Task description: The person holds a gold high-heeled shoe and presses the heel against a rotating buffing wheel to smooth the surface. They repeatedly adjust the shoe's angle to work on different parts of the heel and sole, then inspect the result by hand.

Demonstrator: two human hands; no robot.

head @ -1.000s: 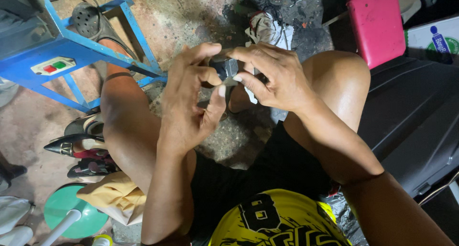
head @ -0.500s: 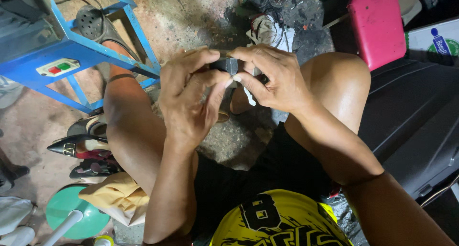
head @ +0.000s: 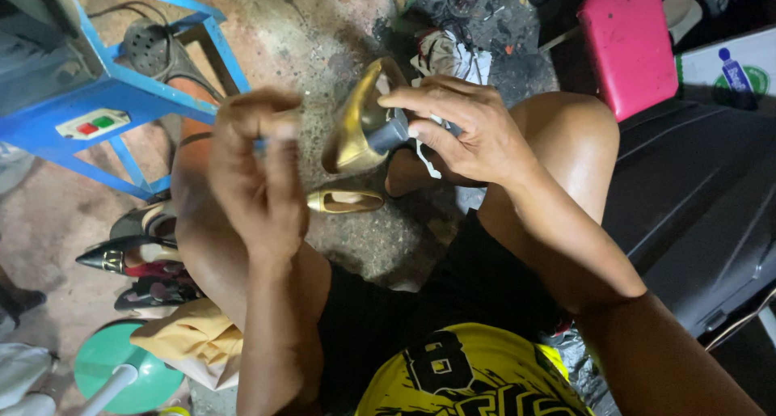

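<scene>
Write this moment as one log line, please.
right hand: holds gold shoe by its dark heel | left hand: closed on a small blue thing, blurred | second gold shoe: on floor

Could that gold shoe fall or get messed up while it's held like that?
It might. The right hand pinches the gold shoe only at its dark heel, above rough concrete floor, so a loose grip could drop and scuff it. The left hand looks blurred, so it could bump the shoe.
</scene>
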